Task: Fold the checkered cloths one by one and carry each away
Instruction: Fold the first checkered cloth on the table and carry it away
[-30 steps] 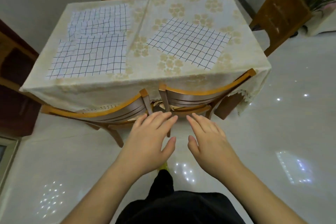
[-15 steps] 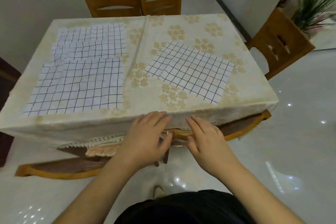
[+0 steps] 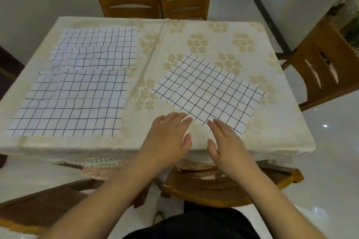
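Checkered cloth (image 3: 208, 91) edge hidden under right hand (image 3: 231, 144).

The plant (image 3: 350, 13) by the bench's far right corner is blurry and cut off. The near chairs (image 3: 229, 186) sit mostly hidden under the bench's near edge.

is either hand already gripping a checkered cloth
No, both the left hand and right hand are flat with straight fingers at the near edge of the angled checkered cloth, pinching nothing.

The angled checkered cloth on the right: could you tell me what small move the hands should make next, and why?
Probably pinch its near edge: the left hand and right hand are open at the edge of the angled checkered cloth, which lies flat and unfolded.
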Available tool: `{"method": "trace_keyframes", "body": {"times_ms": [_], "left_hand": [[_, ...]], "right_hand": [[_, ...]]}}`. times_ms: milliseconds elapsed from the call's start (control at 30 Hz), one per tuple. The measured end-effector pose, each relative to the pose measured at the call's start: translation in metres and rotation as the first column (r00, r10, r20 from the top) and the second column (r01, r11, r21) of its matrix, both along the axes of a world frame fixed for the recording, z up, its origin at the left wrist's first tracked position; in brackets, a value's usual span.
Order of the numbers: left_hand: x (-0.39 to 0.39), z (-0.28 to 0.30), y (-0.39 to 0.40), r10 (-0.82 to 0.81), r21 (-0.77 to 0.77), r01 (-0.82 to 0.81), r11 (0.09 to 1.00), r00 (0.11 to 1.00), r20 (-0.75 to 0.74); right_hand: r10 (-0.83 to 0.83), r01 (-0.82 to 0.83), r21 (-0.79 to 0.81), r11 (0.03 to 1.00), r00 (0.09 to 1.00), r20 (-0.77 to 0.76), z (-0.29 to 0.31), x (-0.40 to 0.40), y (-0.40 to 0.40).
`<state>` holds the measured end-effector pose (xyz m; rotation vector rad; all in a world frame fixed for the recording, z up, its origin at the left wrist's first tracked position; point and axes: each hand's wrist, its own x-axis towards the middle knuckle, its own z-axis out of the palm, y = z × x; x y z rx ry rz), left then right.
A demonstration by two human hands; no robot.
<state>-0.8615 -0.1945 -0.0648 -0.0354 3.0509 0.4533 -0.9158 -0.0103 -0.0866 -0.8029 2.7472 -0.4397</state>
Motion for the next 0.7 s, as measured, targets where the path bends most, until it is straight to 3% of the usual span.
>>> {"method": "trace_keyframes", "body": {"times_ms": [367, 500, 700], "left_hand": [[-0.110, -0.080, 0.018, 0.211, 0.139, -0.233, 0.963, 0.966, 0.151], [-0.149, -0.125, 0.014, 0.298, 0.115, -0.325, 0.939, 0.933, 0.203], [-0.174, -0.169, 0.018, 0.486, 0.251, -0.557, 0.791, 0.823, 0.294]], "right_hand": [[0.108, -0.108, 0.009, 0.994, 0.994, 0.005, -0.051, -0.114, 0.006], [0.156, -0.157, 0.050, 0.986, 0.987, 0.023, -0.078, -0.137, 0.004], [0.161, -0.164, 0.061, 0.985, 0.985, 0.053, -0.103, -0.150, -0.001]]}}
